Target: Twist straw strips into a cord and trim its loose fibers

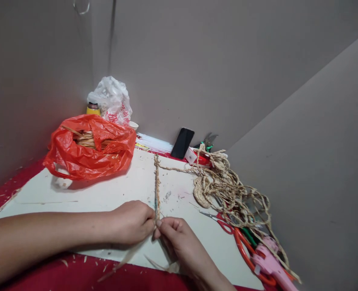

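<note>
Worktop (112, 190), walled on the far and right sides, with bare board open beyond and left of the fingers. Red bag (90, 151) lies far left, braided cord tangle (227, 186) and scissors (227, 226) to the right. The left hand (133, 222) and right hand (175, 236) meet, fingers pinched narrow on the near end of the wrapped stick (157, 182), which runs straight away from them.

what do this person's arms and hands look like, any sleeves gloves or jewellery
The left hand and forearm are bare to the picture's edge: no glove, sleeve, watch or bracelet. The right hand and wrist are likewise uncovered, with no ring visible on the fingers that show.
</note>
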`<state>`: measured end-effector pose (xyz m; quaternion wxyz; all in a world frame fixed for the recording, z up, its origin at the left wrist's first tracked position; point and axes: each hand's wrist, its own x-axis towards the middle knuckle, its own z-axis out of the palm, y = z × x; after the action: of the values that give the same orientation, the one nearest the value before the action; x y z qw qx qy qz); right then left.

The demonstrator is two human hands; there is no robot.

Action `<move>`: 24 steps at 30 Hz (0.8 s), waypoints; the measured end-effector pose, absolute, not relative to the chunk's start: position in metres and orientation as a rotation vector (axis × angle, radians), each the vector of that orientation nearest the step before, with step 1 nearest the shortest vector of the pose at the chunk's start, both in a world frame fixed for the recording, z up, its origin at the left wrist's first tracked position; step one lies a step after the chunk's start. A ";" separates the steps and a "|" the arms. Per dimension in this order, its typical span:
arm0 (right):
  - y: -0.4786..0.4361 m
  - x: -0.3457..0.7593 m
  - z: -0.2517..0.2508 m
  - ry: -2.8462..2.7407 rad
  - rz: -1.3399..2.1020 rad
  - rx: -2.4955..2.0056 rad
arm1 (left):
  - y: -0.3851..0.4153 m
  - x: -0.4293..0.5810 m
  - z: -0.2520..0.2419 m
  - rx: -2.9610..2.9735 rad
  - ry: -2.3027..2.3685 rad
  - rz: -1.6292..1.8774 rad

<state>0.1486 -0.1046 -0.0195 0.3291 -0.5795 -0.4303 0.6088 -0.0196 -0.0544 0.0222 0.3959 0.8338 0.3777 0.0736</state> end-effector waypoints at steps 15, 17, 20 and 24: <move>-0.110 0.136 -0.014 -0.815 1.800 -1.325 | -0.097 -0.019 0.012 3.051 0.567 0.050; -0.110 0.138 -0.014 -0.806 1.816 -1.319 | -0.103 -0.020 0.020 2.984 0.445 0.137; -0.110 0.143 -0.014 -0.792 1.810 -1.280 | -0.099 -0.022 0.030 2.648 0.394 0.413; -0.109 0.147 -0.012 -0.788 1.791 -1.208 | -0.068 -0.020 0.026 1.959 0.801 0.867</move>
<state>0.1468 -0.1086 -0.0118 0.4086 -0.4796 -0.3126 0.7109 -0.0197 -0.0679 0.0259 0.4144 0.7794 0.3188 0.3452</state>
